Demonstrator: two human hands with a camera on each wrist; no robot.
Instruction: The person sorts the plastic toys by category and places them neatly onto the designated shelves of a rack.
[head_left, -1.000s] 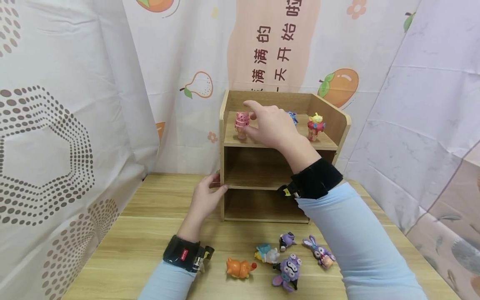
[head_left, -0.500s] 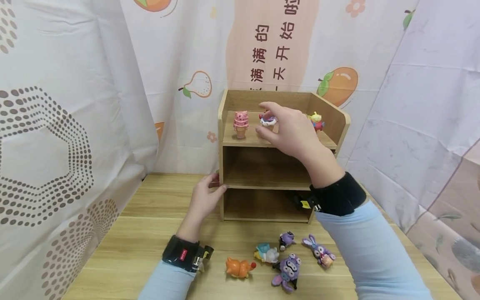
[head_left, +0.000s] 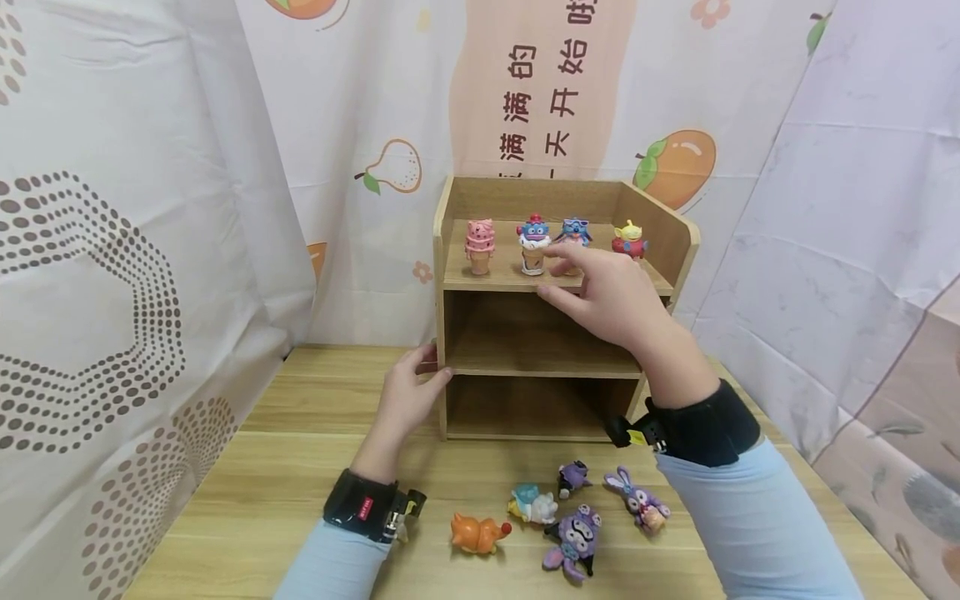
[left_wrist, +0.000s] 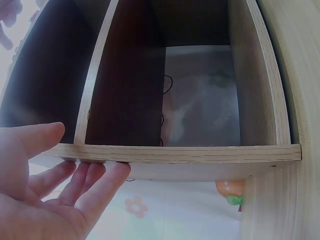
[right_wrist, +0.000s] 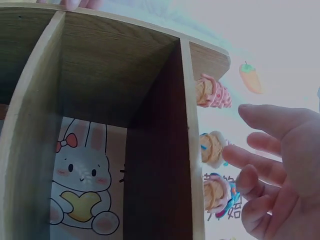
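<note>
Table [head_left: 300, 450]: light wood, carries the shelf unit and loose toys at the near edge. Curtain backdrop w/ fruit prints behind; no change.

Shelf unit [head_left: 442, 333]: wood, three tiers, far centre of table. Not shifted vs. 1 s ago. Mid and bottom tiers hold nothing visible.

Right hand [head_left: 611, 296]: has pulled back from the top tier toward the near right. 1 s ago it was at the pink toy, 0.5 s ago it pinched the blue-capped toy over the top tier; now fingers are loosely spread and hold nothing, index tip just beside the third toy.

Left hand [head_left: 408, 396]: unchanged in all three head views; fingers relaxed, thumb on the front edge and fingers against the left side panel of the shelf unit, steadying it. Left wrist view agrees.

Top-tier row, left to right, all upright:
- pink toy [head_left: 479, 246], left end, same spot.
- blue-capped toy [head_left: 533, 243], newly set down and let go, just right of the pink one. Judged: this placement is done.
- blue toy [head_left: 573, 233], third in row, partly behind right index finger.
- green toy [head_left: 629, 240], right end.

Loose toys on table, near side, untouched: purple big-eared toy [head_left: 573, 540], purple rabbit [head_left: 637, 500], orange toy [head_left: 478, 533], pale blue-white toy [head_left: 531, 504], small purple toy [head_left: 573, 477]. Judged: five pcs left to shelve; right hand free for next pick.
</note>
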